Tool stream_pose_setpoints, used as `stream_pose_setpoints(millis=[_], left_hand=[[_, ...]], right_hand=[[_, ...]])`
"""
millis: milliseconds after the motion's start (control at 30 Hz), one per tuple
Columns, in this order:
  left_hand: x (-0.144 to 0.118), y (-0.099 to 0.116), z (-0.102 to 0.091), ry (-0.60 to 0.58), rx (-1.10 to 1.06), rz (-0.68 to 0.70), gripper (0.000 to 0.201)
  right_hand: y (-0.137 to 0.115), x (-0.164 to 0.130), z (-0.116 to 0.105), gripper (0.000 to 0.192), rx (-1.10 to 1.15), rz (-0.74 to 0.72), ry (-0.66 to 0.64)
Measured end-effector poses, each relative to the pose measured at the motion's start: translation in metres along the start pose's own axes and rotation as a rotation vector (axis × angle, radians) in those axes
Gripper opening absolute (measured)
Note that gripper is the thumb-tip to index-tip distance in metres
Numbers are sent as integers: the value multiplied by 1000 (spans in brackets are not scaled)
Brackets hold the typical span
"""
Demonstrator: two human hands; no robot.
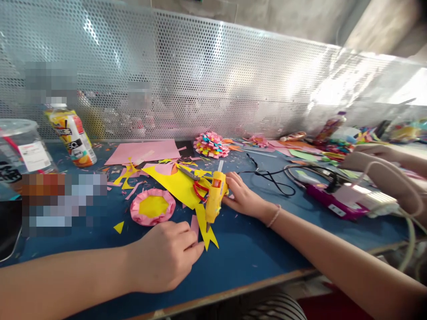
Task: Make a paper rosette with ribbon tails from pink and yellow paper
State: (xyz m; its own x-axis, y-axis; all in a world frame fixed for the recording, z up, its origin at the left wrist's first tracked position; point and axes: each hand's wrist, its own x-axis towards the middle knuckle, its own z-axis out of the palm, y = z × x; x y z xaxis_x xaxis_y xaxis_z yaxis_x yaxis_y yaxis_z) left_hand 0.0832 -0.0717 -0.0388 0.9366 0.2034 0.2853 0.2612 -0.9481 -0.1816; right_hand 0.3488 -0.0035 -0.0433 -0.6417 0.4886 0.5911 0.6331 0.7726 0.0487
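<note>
At frame centre the yellow glue gun stands nozzle-up on the blue table, long axis near vertical, the right hand touching its right side, fingers loosely curled; left hand, half-closed, presses yellow paper below.

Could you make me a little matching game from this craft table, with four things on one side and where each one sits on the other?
Things:
1. glue gun
2. drink bottle
3. pink and yellow paper disc
4. fringed paper flower

Places:
A. far left, by the metal screen
B. flat on the table, just beyond the left hand
C. against the right hand
D. middle of the table, near the screen

Pairs: 1-C, 2-A, 3-B, 4-D
</note>
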Motion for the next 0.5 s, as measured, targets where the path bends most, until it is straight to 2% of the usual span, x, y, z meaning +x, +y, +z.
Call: stream_pose_setpoints(millis=[500], left_hand=[[3, 1, -2, -53, -13, -35, 26]], right_hand=[[-4, 1, 0, 19, 24, -76, -58]])
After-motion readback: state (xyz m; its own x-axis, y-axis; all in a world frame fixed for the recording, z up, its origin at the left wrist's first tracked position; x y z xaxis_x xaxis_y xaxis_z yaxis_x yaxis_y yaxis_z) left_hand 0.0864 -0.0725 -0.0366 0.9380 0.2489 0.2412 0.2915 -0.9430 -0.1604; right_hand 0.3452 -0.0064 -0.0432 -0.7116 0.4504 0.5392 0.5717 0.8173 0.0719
